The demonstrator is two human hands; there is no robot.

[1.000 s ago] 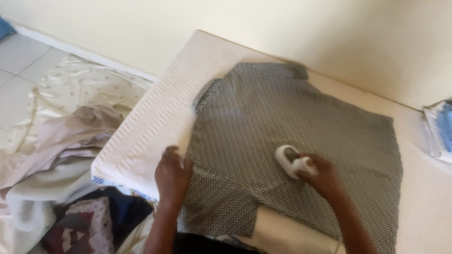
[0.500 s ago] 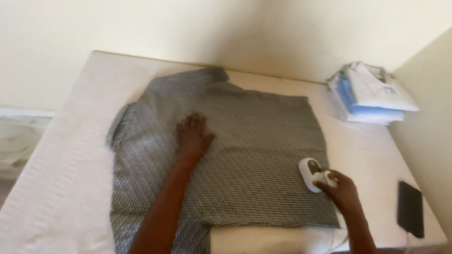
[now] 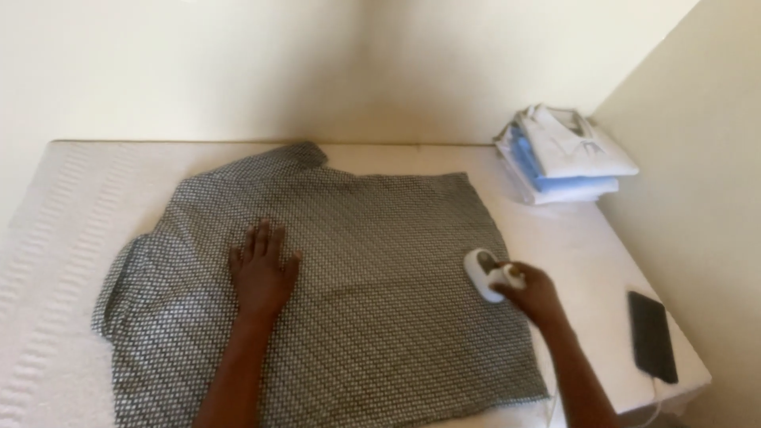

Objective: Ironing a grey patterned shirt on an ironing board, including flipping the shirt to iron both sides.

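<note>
The shirt [image 3: 333,285] is lying spread flat on the pad [image 3: 71,238], its collar pointing toward the far edge and its hem hanging just over the near edge. The left hand [image 3: 261,273] is pressing palm-down on the middle of the cloth, fingers spread and flat, pinching nothing. The right hand [image 3: 533,292] is gripping the handle of the iron [image 3: 483,273], fingers curled closed around it; the white iron is sitting on the shirt's right side, close to the pad's right edge.

Step in hand, as judged from this layout: pressing the right-hand panel of the shirt, with the flat hand anchoring the cloth while the iron is working near its side seam.

Next move, as judged: the iron is needing a steady glide along the panel, kept on the cloth and short of the bare pad, while the anchoring hand is keeping the cloth taut and staying well apart from the hot sole — the two are now well separated.

Other items: a stack [image 3: 567,154] of folded white and blue garments is resting at the far right corner. A dark phone [image 3: 652,336] is lying near the near right corner, with a white cable running off the near edge.
</note>
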